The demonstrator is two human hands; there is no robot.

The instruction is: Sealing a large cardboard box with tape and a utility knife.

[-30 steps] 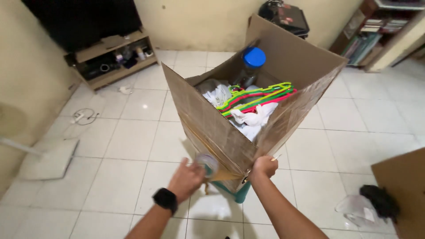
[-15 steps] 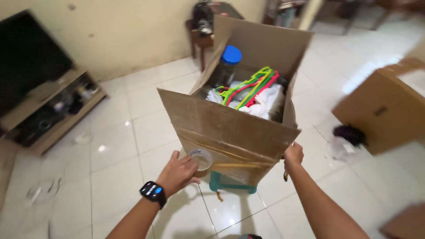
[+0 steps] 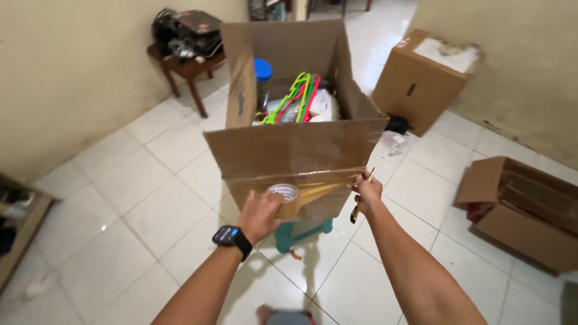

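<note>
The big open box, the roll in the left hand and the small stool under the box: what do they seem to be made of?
The box looks like brown corrugated cardboard, matte, with creased flaps and glossy tape strips. The roll seems to be clear-brown plastic packing tape: shiny, see-through, with a strip stretched across to the right hand. The stool is probably teal moulded plastic, smooth and evenly coloured, though mostly hidden.

Both forearms are bare, with no sleeves showing. A black smartwatch [image 3: 232, 236] with a dark band and a small lit screen sits just behind the left hand [image 3: 260, 213]. The right hand [image 3: 367, 189] wears nothing.
</note>
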